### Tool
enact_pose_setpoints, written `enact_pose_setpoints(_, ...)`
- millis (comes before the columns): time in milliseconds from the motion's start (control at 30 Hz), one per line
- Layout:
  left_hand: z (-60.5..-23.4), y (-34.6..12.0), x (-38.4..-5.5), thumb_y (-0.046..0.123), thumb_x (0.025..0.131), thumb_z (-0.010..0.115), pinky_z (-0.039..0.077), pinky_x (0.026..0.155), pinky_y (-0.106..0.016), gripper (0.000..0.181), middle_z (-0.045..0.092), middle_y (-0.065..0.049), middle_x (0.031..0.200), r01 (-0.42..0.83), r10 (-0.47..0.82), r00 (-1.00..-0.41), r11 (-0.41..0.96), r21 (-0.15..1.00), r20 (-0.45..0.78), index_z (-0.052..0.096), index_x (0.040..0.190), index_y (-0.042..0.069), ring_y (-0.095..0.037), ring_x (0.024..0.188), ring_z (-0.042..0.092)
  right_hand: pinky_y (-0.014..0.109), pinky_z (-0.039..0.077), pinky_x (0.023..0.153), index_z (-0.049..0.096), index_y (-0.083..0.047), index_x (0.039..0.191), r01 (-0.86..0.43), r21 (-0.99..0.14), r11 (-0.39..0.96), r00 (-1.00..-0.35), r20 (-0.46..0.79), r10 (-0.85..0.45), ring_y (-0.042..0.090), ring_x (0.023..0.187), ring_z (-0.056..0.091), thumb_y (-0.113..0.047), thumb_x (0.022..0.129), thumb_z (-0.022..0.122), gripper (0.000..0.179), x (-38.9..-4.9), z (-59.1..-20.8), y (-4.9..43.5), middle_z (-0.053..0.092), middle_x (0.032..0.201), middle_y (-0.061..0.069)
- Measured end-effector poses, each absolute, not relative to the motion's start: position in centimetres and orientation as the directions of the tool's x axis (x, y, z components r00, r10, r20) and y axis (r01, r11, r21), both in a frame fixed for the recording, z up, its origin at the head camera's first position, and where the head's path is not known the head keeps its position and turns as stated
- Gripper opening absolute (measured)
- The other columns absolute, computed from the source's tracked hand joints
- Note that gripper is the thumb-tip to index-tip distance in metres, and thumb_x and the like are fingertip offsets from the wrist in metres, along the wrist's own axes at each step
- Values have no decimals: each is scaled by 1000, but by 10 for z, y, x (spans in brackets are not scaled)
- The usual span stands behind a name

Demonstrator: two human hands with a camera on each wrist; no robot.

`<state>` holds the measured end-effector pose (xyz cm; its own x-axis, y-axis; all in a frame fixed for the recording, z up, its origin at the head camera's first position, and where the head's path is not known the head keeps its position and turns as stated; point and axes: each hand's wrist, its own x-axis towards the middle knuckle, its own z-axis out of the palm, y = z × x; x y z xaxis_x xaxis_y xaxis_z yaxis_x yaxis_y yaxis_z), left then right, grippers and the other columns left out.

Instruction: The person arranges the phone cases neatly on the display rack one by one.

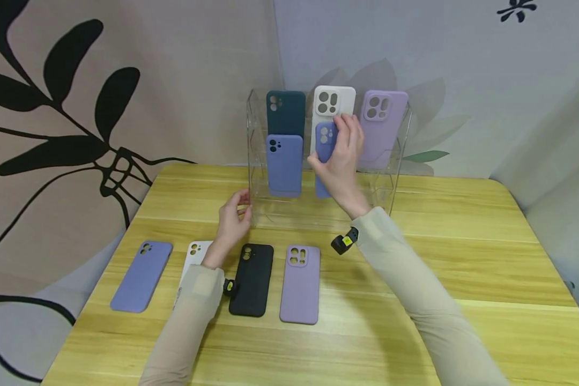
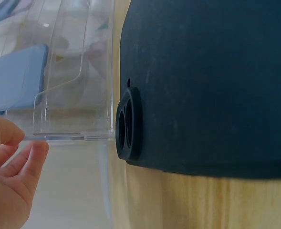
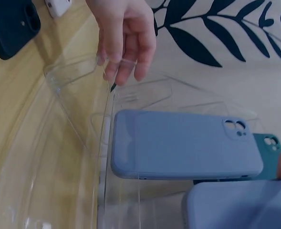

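My right hand [image 1: 341, 161] grips a blue phone case [image 1: 325, 146] by its edges, thumb on one side and fingers on the other. That case is upright in the middle of a clear tiered display stand [image 1: 289, 213], in front of a white phone case [image 1: 349, 103]. At the stand's left side, my left hand [image 1: 231, 222] pinches the clear side panel [image 2: 59, 137] between thumb and fingers. Another blue phone case [image 1: 284, 169] stands in the front tier, with a dark green phone case [image 1: 287, 118] behind it. A purple phone case [image 1: 385, 134] leans at the back right.
On the wooden table [image 1: 463, 257], in front of the stand, lie a blue phone case [image 1: 142, 279], a white one [image 1: 190, 261] partly under my left arm, a black one [image 1: 255, 284] and a purple one [image 1: 300, 295]. A wall [image 1: 212, 69] rises behind the stand.
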<state>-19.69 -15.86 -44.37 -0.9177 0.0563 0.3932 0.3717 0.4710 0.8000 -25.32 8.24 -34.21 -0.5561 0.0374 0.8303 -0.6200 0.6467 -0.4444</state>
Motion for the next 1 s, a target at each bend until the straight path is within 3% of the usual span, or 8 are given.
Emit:
enact_pose_setpoints(400,-443,-158,-198,-12,86,52,56,79,-41,35,58,-27,109,367,60,-920,475,800,387,51,121,-12,-36,99,59,41,10,116,44,9,124,-622,-411,666,-452,884,123,41,131,23,-2,67,66,62,-276,-356,73,35,133,26)
enact_pose_setpoints(633,-442,-157,-197,-12,86,53,56,78,-42,35,58,-28,108,372,63,-918,470,800,390,51,121,-14,-38,99,59,42,11,116,43,7,127,-617,-397,679,-427,894,135,35,133,22,-3,68,67,64,-280,-369,70,33,136,26)
enact_pose_setpoints(1000,-444,-159,-197,-13,86,52,56,78,-43,35,58,-29,107,380,65,-915,473,795,398,51,121,-13,-38,99,59,46,15,114,45,5,125,-618,-385,685,-409,902,139,37,132,25,-4,67,68,63,-274,-386,66,33,136,25)
